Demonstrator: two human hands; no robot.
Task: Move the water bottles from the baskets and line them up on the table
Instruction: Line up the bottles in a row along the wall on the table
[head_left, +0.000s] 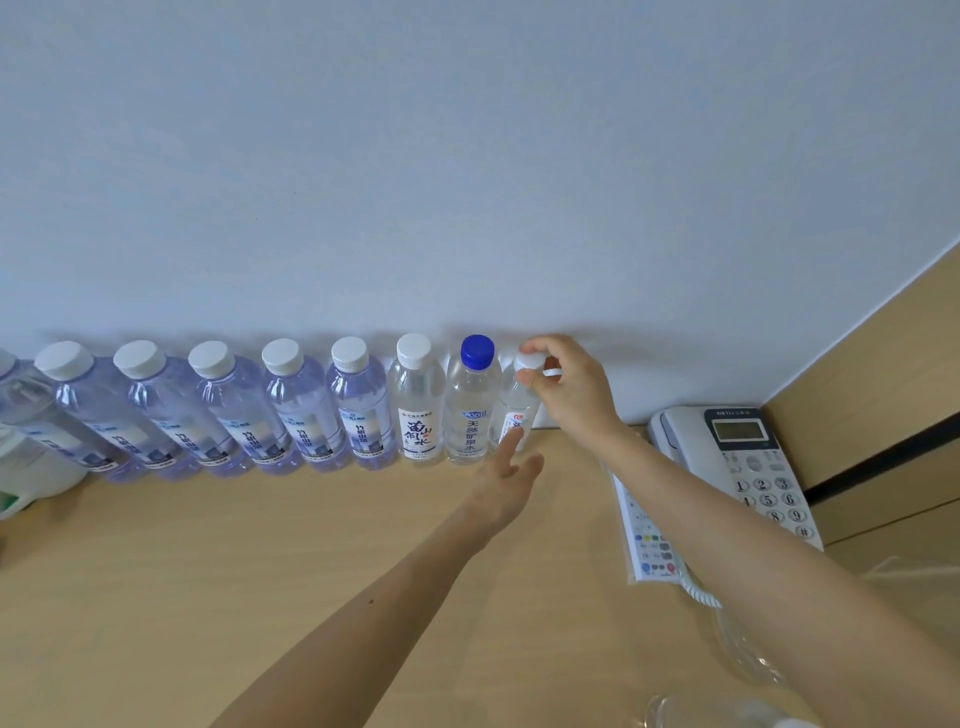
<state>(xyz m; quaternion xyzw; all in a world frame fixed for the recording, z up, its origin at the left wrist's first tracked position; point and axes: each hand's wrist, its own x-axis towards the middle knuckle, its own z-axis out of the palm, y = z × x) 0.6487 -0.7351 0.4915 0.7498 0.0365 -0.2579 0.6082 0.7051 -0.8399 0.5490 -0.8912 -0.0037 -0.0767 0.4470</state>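
Pinching the white cap of the last small bottle (515, 415), the right hand (571, 389) steadies it at the three o'clock end of the row of bottles (291, 410) along the wall (467, 156); the left hand (506, 486), fingers spread, touches its label above the table (260, 561).

Water bottles (358, 410) stand upright in a row along the far wall: tinted white-capped ones left, then clear ones, one blue-capped (474, 402), smallest (515, 415) far right.

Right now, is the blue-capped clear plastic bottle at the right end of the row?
No, the blue-capped clear plastic bottle is second from the right; a white-capped bottle stands beyond it.
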